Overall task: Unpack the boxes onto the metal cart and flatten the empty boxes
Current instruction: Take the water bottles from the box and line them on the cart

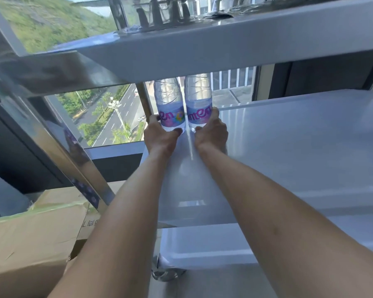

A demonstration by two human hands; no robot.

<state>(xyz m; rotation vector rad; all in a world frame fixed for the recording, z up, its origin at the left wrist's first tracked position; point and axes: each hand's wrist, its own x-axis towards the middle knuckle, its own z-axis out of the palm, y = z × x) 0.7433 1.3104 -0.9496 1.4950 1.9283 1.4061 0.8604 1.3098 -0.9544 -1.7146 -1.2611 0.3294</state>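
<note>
Metal cart: smooth, glossy shelves; I am working on the middle shelf, under the upper one, at its far left corner by the upright post, probably to fill from the back forward. Cardboard box: matte brown, taped flaps, on the floor at my lower left, not yet flattened. Two clear ribbed plastic water bottles, purple labels, standing upright side by side, nearly touching. My left hand curls round the left bottle low down; my right hand wraps the right bottle likewise.

bright daylight from window | glare on cart shelf | wide-angle edge bending, slight softness
</note>
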